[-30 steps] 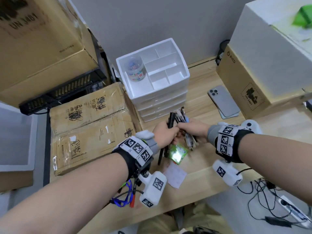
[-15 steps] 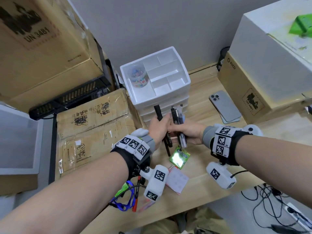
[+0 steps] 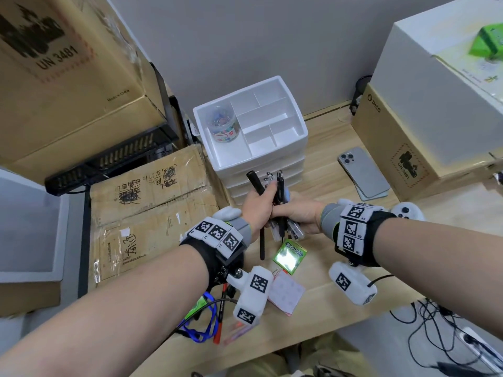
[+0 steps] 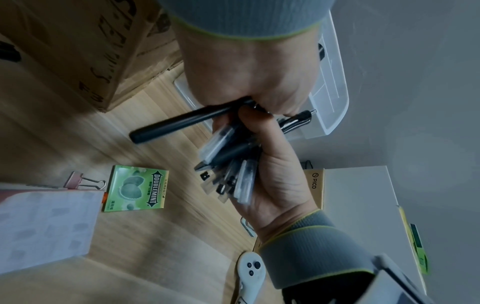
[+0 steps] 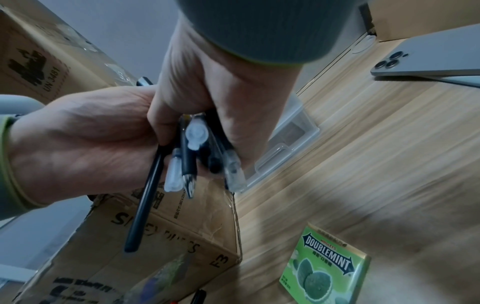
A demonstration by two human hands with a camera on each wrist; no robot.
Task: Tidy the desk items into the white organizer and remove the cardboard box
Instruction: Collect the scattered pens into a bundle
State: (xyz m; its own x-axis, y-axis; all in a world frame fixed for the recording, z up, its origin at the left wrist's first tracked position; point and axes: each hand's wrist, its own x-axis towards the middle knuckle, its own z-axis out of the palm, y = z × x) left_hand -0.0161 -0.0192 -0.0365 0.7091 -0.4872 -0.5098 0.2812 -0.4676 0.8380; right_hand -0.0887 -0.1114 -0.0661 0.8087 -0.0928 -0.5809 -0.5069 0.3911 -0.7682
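Head view: both hands, left hand (image 3: 257,206) and right hand (image 3: 295,213), clutch the pen bundle (image 3: 277,191); the long black pen (image 3: 261,238) sticks out loosely, so it may slip onto the worktop (image 3: 340,164)

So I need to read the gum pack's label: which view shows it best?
The left wrist view: the green gum pack lies flat on the desk, whole, DOUBLEMINT sharp. The right wrist view also shows it readable, but tilted near the frame's bottom. In the head view glare washes out its face.
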